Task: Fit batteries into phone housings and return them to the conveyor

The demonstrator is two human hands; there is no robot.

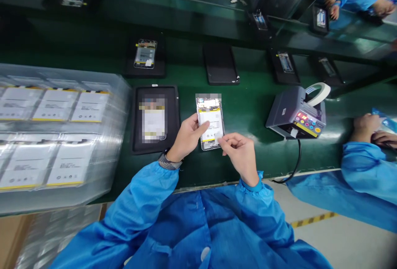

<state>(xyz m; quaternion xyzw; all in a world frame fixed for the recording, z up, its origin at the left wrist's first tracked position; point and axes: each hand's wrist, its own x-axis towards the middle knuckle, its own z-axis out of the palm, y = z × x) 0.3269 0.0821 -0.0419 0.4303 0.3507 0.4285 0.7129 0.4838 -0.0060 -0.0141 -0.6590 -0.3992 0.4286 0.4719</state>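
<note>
While the phone (211, 122) is held just above the green desk (248, 107), its open back faces up and its long axis runs near to far, tilted slightly right at the near end. The left hand (186, 136) clamps the phone's left edge, thumb pressed on the white battery face. The right hand (240, 153) sits at the near right corner, thumb and forefinger pinched together on what looks like a small tab or strip at the phone's lower edge; what exactly is pinched cannot be told. Both hands touch the phone, the right one lying nearer the wearer and the left carrying the weight.

Just left of the phone a black tray (155, 119) lies on the desk with another unit in it. Further left stand stacked clear trays of batteries (56, 132). To the right, well apart, sits a grey tape dispenser (294, 114) with a white roll. Another person's sleeve (366, 169) rests at the far right edge.
</note>
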